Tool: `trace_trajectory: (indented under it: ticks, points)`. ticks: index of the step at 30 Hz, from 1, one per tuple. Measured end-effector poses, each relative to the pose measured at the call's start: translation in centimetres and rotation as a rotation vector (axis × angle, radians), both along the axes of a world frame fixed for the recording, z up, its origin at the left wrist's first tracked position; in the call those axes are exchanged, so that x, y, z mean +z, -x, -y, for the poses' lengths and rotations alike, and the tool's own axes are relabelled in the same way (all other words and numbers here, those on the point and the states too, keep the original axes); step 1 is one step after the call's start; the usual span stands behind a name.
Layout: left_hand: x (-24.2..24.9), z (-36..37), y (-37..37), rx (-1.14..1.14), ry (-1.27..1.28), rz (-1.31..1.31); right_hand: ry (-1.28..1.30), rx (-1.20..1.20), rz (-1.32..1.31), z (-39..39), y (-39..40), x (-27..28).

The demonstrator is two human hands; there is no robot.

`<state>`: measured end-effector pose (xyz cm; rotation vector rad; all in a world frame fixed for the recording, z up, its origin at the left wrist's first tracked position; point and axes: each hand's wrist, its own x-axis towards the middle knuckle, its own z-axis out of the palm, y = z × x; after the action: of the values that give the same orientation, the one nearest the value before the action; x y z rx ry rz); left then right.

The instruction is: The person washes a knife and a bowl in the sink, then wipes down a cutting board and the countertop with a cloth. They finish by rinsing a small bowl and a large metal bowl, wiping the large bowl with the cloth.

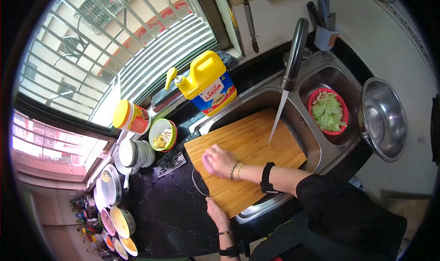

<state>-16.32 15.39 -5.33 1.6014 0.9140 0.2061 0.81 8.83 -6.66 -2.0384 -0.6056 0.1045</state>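
Observation:
A wooden cutting board [250, 158] lies slanted across the left sink basin and the counter edge. My right hand [222, 161] is closed around a soft pink sponge or cloth [208, 165] and presses it on the board's upper face. Only a little of the pink thing shows beneath my fingers. My left hand [217, 213] grips the board's near left edge, thumb on top and fingers partly hidden. From the faucet [297, 54] a stream of water falls onto the board's far right part.
A red bowl [344, 129] of cut lettuce sits in the right basin; a steel bowl [392, 137] leans beside it. Behind the board are a yellow detergent jug [208, 80] and a knife [191, 137]. Stacked dishes [137, 154] and several food bowls [123, 222] line the left counter.

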Motion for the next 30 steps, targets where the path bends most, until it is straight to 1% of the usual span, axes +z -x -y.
trace_trajectory:
  ticks: [2, 4, 6, 8, 10, 11, 12, 13, 14, 15, 16, 17, 18, 19, 20, 21, 22, 24, 26, 27, 28, 30]
  points:
    - [-0.6, -0.2, 0.2, 0.030, -0.011, 0.004, 0.040, -0.159, -0.214, 1.3, -2.3, -2.2]
    - [-0.2, 0.0, 0.1, 0.022, -0.055, -0.008, 0.137, -0.318, -0.040, 3.2, -4.2, -4.2]
    - [0.2, 0.1, 0.1, 0.019, -0.105, -0.018, 0.264, -0.442, 0.048, 5.3, -5.8, -6.5]
    - [0.5, 0.3, 0.0, 0.012, -0.121, -0.016, 0.309, -0.483, -0.099, 8.4, -7.3, -8.8]
    - [0.4, 0.3, -0.1, 0.036, -0.137, -0.009, 0.367, -0.532, -0.087, 12.3, -9.4, -14.7]
    - [-0.5, -0.1, 0.2, 0.021, -0.169, 0.005, 0.378, -0.539, -0.243, 14.6, -9.2, -13.6]
    - [-1.0, -0.4, 0.4, 0.009, -0.198, 0.019, 0.173, -0.629, -0.494, 16.6, -7.2, -5.6]
    - [-0.1, 0.2, 0.1, 0.057, -0.214, -0.004, 0.689, -0.499, -0.399, 18.5, -7.4, -6.1]
    - [-0.3, 0.5, -0.2, 0.080, -0.221, 0.002, 0.703, -0.530, -0.391, 20.8, -8.1, -11.6]
    - [-0.9, 0.4, -0.3, 0.089, -0.340, -0.004, 0.766, -0.611, -0.427, 22.0, -7.8, -11.6]
    - [-0.8, -0.1, 0.1, 0.117, -0.471, -0.021, 0.653, -0.615, -0.483, 22.9, -7.9, -11.8]
    - [1.1, -0.2, -0.1, 0.063, -0.487, -0.029, 0.698, -0.518, -0.443, 22.8, -8.0, -11.2]
    - [3.1, -0.1, -0.5, 0.021, -0.505, -0.044, 0.548, -0.624, -0.390, 22.5, -8.8, -14.7]
    - [3.5, 0.2, -0.5, 0.082, -0.628, 0.029, 0.398, -0.695, -0.402, 21.1, -8.9, -14.1]
    - [3.5, 0.6, -0.6, 0.133, -0.753, 0.093, 0.188, -0.653, -0.350, 19.9, -9.5, -16.8]
    - [4.4, 1.0, -0.9, 0.108, -0.792, 0.121, -0.008, -0.481, -0.427, 16.6, -6.2, -4.5]
    - [5.6, 1.8, -1.0, 0.070, -0.824, 0.152, -0.323, -0.450, -0.275, 14.4, -6.7, -8.2]
    - [7.0, 3.6, -1.5, 0.001, -0.867, 0.230, -0.337, -0.309, -0.301, 10.6, -5.3, -3.6]
    - [6.0, 5.0, -1.7, -0.050, -0.836, 0.273, -0.500, -0.160, -0.110, 6.4, -3.7, -2.3]
    - [6.4, 5.8, -1.7, -0.064, -0.809, 0.269, -0.488, -0.116, -0.051, 4.5, -2.7, -1.5]
    - [6.3, 6.0, -1.4, -0.093, -0.814, 0.262, -0.275, -0.026, 0.127, 3.1, -2.1, -1.4]
    - [6.7, 6.1, -1.0, -0.104, -0.750, 0.204, 0.103, -0.002, 0.376, 2.6, -0.9, -0.6]
